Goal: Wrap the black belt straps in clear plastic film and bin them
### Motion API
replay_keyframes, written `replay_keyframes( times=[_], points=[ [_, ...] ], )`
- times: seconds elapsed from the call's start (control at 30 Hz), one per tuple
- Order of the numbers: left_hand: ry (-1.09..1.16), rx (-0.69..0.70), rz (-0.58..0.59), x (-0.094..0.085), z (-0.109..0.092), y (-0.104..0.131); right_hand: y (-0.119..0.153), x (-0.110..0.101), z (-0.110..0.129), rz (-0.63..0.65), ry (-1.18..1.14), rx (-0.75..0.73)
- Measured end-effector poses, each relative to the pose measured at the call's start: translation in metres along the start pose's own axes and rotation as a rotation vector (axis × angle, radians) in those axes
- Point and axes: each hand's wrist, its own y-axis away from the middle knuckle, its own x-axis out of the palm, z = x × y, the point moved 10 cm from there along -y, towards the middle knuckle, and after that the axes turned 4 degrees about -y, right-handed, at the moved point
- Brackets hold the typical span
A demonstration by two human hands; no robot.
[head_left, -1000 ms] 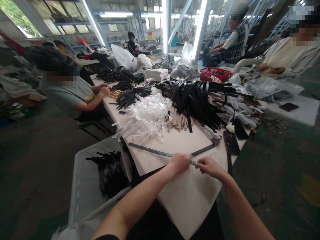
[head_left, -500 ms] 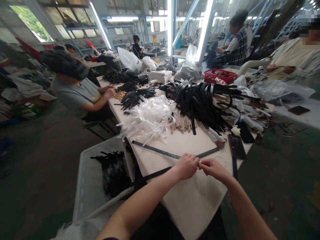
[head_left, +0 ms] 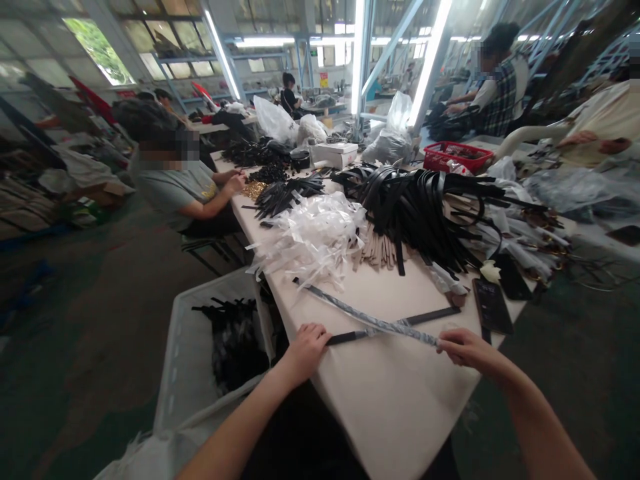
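A long strip wrapped in clear film [head_left: 370,317] lies diagonally across the pale table [head_left: 380,393]. My right hand [head_left: 463,348] pinches its near right end. Under it, crossing it, is a flat black strap [head_left: 433,316]. My left hand [head_left: 310,343] has its fingers closed at the left end of that black strap, at the table's left edge. Beyond the hands lie a heap of white film strips [head_left: 315,233] and a large bundle of black straps [head_left: 410,207].
A white bin of black pieces [head_left: 175,360] stands left of the table. Phones [head_left: 493,307] lie at the right edge. A red basket [head_left: 457,157] and a white box [head_left: 336,154] are farther back. A seated person [head_left: 175,180] works at the left.
My hands have moved apart, the left one leftward and the right one to the right. The film-wrapped strip now stretches to my right hand, above the black strap. The view has shifted slightly.
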Motion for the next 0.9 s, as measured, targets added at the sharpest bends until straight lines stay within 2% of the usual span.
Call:
replay_keyframes(
  times=[0.1,0.17,0.23,0.3,0.37,0.47,0.53,0.6,0.67,0.77,0.9],
  points=[
    [-0.038,0.08,0.01,-0.008,-0.002,-0.034,0.01,-0.009,0.006,-0.039,-0.026,0.019],
    [-0.041,0.106,-0.001,-0.01,-0.003,-0.048,0.013,-0.017,0.004,-0.07,-0.02,0.036],
    [-0.012,0.115,-0.041,-0.009,0.0,-0.052,0.011,-0.023,-0.003,-0.074,-0.004,0.056],
    [0.044,0.081,-0.128,-0.011,0.012,-0.047,0.002,-0.025,-0.012,-0.045,0.024,0.082],
    [0.097,-0.052,-0.251,-0.019,0.045,-0.038,-0.008,-0.026,-0.018,-0.008,0.075,0.101],
    [0.147,-0.344,-0.368,-0.032,0.119,-0.026,-0.019,-0.028,-0.011,0.007,0.217,0.081],
    [0.187,-0.475,-0.335,-0.035,0.163,-0.028,-0.024,-0.028,0.002,0.0,0.329,0.032],
    [0.232,-0.533,-0.273,-0.035,0.193,-0.038,-0.027,-0.024,0.016,-0.008,0.422,-0.016],
    [0.269,-0.546,-0.221,-0.033,0.21,-0.05,-0.03,-0.022,0.026,-0.038,0.494,-0.051],
    [0.331,-0.549,-0.143,-0.026,0.223,-0.062,-0.033,-0.026,0.03,-0.129,0.583,-0.071],
    [0.44,-0.543,-0.06,-0.024,0.234,-0.061,-0.032,-0.041,0.027,-0.229,0.724,-0.032]
  ],
)
